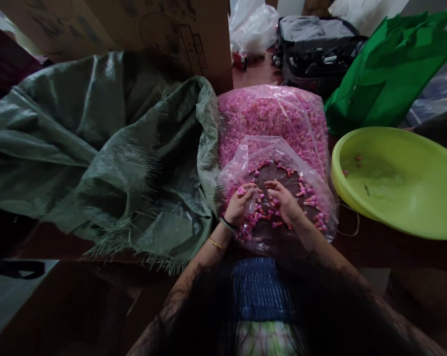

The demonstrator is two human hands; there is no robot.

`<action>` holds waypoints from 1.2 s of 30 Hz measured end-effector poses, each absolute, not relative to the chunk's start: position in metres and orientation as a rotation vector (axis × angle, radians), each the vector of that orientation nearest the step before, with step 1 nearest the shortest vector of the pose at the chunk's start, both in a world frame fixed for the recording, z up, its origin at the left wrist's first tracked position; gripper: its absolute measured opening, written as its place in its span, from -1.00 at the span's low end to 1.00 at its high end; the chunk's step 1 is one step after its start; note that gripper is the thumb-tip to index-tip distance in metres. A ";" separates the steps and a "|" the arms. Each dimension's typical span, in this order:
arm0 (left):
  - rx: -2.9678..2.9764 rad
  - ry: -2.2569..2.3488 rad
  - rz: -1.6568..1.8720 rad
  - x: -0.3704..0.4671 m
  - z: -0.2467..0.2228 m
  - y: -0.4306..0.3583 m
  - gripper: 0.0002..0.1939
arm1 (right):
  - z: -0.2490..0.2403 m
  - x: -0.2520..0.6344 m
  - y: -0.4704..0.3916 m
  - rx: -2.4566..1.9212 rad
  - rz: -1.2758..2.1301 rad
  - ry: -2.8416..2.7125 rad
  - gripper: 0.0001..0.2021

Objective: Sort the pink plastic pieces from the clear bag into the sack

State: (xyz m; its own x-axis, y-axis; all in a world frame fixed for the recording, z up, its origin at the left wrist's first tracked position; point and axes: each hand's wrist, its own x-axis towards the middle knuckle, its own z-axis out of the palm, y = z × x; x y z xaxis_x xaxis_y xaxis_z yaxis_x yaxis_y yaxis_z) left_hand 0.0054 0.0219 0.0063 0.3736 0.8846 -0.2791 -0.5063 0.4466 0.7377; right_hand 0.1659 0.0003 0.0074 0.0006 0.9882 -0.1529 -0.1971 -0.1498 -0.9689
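Observation:
My left hand point(236, 207) is closed around a small translucent plastic piece point(250, 204), with a pink cap-like bit point(241, 191) showing at its fingers. Just across from it, my right hand point(289, 203) has its fingers curled, and a small pink piece point(275, 201) shows at them. Both hands are over the open mouth of a clear plastic bag point(262, 143). Small pink pieces with orange-red ends point(311, 200) lie scattered on the bag and the dark surface around the hands. Behind, the bag bulges with a mass of pink pieces point(268, 111).
A crumpled green woven sack point(108, 143) spreads to the left, before a large cardboard box point(164, 34). On the right stands a yellow-green basin point(412, 183) with a few small bits inside. Behind it are a green bag point(390, 74) and an open suitcase point(316, 54).

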 end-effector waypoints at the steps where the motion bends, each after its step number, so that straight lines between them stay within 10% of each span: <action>1: 0.625 0.724 0.901 0.002 0.008 0.023 -0.48 | 0.010 0.175 0.004 -1.149 1.487 -0.931 -0.73; 21: 1.082 0.850 0.737 -0.007 0.006 0.014 -0.65 | 0.020 0.161 -0.013 -0.958 1.100 -1.640 -0.49; 27: 1.196 0.833 0.726 -0.011 0.012 0.010 -0.72 | 0.021 0.182 -0.020 -1.114 0.737 -1.926 -0.81; 36: 0.918 0.891 0.954 0.016 0.005 0.010 -0.68 | 0.016 0.184 -0.011 -1.242 0.611 -2.046 -0.75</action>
State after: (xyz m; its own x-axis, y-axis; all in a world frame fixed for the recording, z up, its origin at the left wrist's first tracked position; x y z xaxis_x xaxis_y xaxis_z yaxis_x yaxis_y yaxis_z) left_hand 0.0158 0.0100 0.0049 0.3136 0.9270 -0.2056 -0.2682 0.2942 0.9173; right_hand 0.1840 -0.0111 0.0157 -0.3325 0.8962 0.2936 0.5885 0.4404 -0.6780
